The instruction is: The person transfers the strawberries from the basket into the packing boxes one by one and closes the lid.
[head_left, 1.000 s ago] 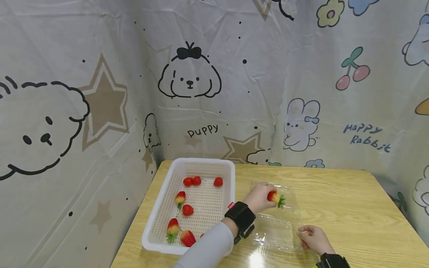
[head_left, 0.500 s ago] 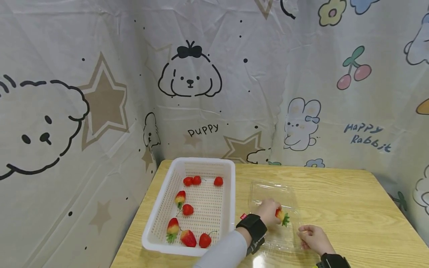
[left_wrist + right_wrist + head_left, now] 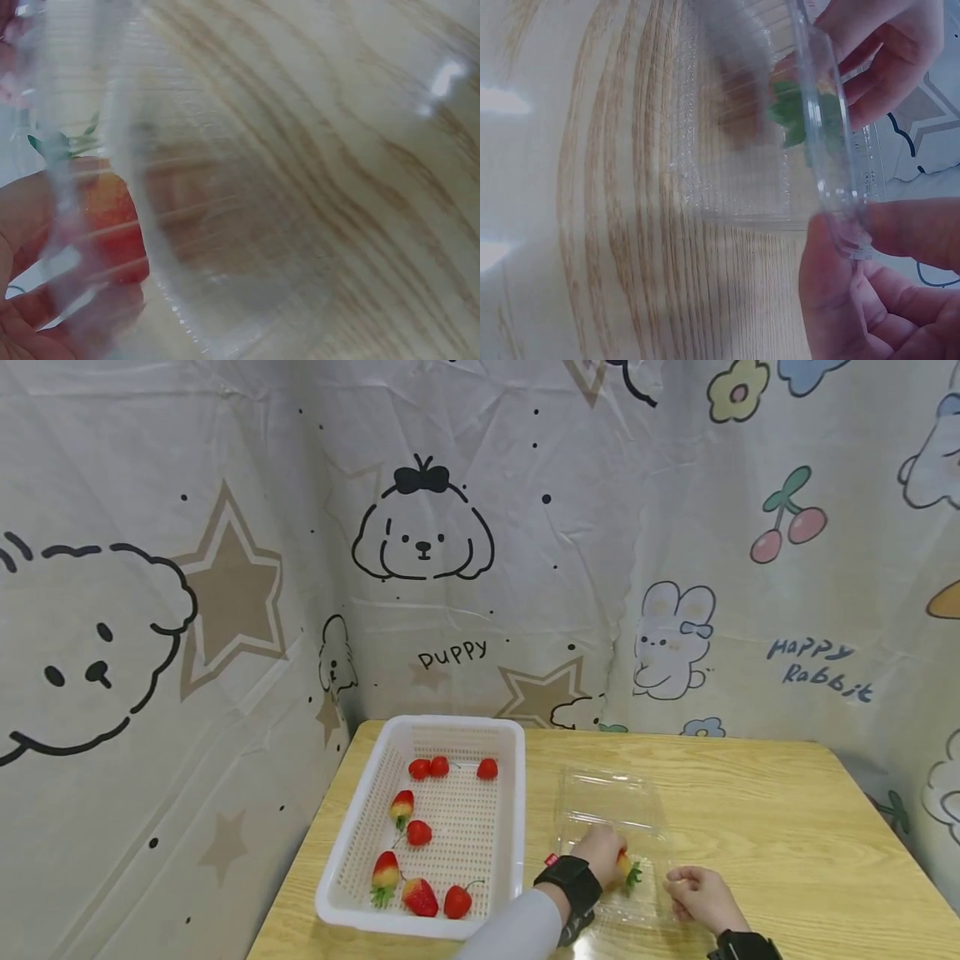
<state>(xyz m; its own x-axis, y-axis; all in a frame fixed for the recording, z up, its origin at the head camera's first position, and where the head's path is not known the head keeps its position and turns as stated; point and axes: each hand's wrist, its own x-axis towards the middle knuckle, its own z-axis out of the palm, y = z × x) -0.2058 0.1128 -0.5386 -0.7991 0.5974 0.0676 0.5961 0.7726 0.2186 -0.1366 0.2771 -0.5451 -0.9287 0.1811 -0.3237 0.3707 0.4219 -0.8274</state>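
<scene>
My left hand point(image 3: 602, 853) holds a red strawberry point(image 3: 624, 866) with green leaves, low inside the near half of a clear plastic clamshell box point(image 3: 609, 810) on the wooden table point(image 3: 757, 827). In the left wrist view the strawberry point(image 3: 112, 225) shows through the box wall, gripped by my fingers point(image 3: 30, 300). My right hand point(image 3: 693, 894) pinches the box's near right rim point(image 3: 840, 217) between thumb and finger; the strawberry's leaves point(image 3: 799, 116) show inside.
A white perforated basket point(image 3: 352, 877) stands left of the box and holds several strawberries point(image 3: 420, 897). A printed cloth backdrop point(image 3: 480, 543) rises behind and to the left of the table. The table's right side has bare wood.
My left hand has carried the strawberry from the far part of the box toward me and down into its near half. My right hand has stayed on the rim.
</scene>
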